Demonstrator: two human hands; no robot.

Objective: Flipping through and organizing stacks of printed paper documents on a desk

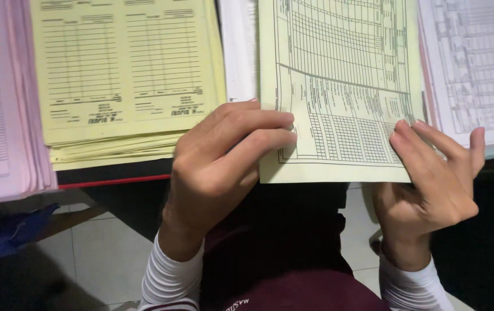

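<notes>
I see the left hand [224, 167] and right hand [434, 184] each pinching a bottom corner of the pale yellow gridded form sheet [339, 86], which lies between yellow form stack [126, 75] and white sheets [477, 63].

No packages, labels, signs or screens, seemingly only printed paper forms [339, 86].

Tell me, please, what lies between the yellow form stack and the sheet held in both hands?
In the head view, a white paper stack lies between the yellow form stack and the held sheet.
</notes>
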